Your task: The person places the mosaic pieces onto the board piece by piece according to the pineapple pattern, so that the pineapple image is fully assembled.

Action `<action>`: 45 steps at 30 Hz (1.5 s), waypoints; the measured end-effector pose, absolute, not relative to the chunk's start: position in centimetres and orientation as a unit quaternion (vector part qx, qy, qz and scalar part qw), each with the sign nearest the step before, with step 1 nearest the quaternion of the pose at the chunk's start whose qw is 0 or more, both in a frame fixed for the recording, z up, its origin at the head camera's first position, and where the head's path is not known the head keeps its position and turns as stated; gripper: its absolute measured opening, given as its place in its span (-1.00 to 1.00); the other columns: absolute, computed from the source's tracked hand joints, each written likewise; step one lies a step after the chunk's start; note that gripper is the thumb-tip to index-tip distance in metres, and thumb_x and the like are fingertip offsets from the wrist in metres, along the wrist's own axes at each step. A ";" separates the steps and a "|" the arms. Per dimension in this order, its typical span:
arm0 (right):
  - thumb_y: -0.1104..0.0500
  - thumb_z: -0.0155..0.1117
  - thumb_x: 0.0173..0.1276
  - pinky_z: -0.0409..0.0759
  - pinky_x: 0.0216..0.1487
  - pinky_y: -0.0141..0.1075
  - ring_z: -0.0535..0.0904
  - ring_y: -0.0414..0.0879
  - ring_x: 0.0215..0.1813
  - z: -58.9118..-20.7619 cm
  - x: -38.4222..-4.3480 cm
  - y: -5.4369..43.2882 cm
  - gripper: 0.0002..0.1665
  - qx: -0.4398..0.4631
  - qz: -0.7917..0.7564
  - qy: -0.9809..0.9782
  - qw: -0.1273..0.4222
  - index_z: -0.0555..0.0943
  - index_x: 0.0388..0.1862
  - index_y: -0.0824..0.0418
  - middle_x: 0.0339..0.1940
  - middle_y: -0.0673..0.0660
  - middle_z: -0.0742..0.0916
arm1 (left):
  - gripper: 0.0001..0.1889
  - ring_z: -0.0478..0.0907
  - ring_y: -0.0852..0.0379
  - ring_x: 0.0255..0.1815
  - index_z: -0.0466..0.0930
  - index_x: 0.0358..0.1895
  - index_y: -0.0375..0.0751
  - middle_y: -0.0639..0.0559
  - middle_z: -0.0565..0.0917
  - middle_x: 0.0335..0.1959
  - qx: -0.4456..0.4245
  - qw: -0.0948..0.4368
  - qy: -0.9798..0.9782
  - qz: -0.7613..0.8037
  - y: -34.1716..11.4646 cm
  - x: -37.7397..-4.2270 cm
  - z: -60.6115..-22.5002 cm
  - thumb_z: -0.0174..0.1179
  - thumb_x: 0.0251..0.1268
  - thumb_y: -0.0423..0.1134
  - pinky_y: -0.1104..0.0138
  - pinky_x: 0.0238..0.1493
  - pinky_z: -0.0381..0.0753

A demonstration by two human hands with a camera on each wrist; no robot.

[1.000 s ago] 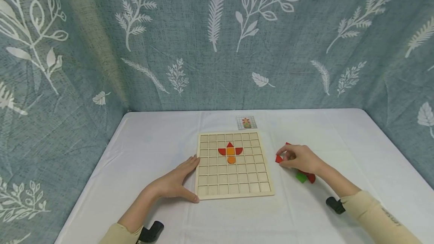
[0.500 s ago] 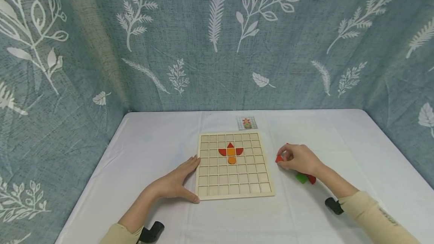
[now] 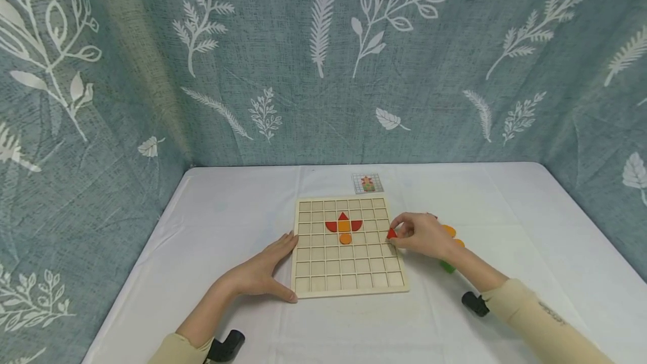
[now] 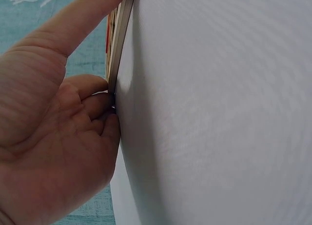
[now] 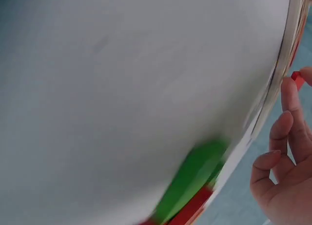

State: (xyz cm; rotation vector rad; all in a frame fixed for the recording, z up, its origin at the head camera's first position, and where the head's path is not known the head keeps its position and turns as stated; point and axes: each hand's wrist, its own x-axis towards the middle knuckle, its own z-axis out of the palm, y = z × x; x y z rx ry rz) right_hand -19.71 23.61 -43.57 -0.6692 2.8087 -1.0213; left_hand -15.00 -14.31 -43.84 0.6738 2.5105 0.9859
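Note:
A wooden grid board (image 3: 317,283) lies flat on the white table. Set in its upper middle are a red triangle tile (image 3: 343,216), two rounded red tiles (image 3: 356,226), an orange square tile (image 3: 343,226) and an orange round tile (image 3: 345,239). My left hand (image 3: 258,271) rests along the board's left edge, fingers spread, thumb at the near left corner. Over the right edge, my right hand (image 3: 424,235) pinches a small red triangular tile (image 3: 391,233) between thumb and index finger. The right wrist view shows this red tile (image 5: 297,80) beside the board's rim.
Behind the board lies a small pattern card (image 3: 368,183) with a coloured figure on a grid. Loose orange tiles (image 3: 448,230) and a green tile (image 3: 447,267) lie right of the board, partly hidden by my right arm. A leaf-patterned curtain (image 3: 283,60) hangs behind the table.
My right hand has moved left from the loose tiles to the board's right edge, carrying the red triangular tile. Orange tiles have come into view behind it. The left hand stays put.

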 end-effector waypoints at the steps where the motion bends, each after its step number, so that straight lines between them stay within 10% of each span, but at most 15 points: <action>1: 0.08 0.46 0.17 0.45 -0.43 -0.36 0.49 -0.24 -0.55 -43.5 -19.8 23.1 -0.72 -0.223 -0.335 0.915 0.043 0.64 -0.18 0.15 -0.60 -0.17 0.63 | 0.28 -0.22 -0.20 0.57 -0.04 0.52 -0.39 -0.25 -0.08 0.57 0.238 0.180 0.888 0.350 -14.3 -15.0 -43.8 0.59 -0.26 0.04 -0.13 0.47 -0.15; 38: 0.32 0.31 0.30 0.61 -0.13 -0.32 0.65 -0.09 -0.11 -43.5 -20.3 17.7 -0.82 -0.303 -0.344 0.889 0.022 0.77 -0.15 0.22 -0.17 0.05 0.78 | 0.29 -0.21 -0.18 0.57 -0.03 0.53 -0.35 -0.21 -0.07 0.57 0.231 0.186 0.891 0.345 -14.4 -15.3 -43.7 0.59 -0.28 0.03 -0.13 0.47 -0.14; 45: 0.23 0.28 0.36 0.47 -0.48 -0.37 0.49 -0.18 -0.41 -43.0 -20.3 19.5 -0.83 -0.250 -0.354 0.901 0.025 0.76 -0.15 0.13 -0.21 -0.02 0.75 | 0.29 -0.22 -0.18 0.57 -0.04 0.53 -0.34 -0.20 -0.09 0.58 0.229 0.186 0.893 0.340 -14.4 -15.3 -43.9 0.59 -0.28 0.06 -0.12 0.47 -0.12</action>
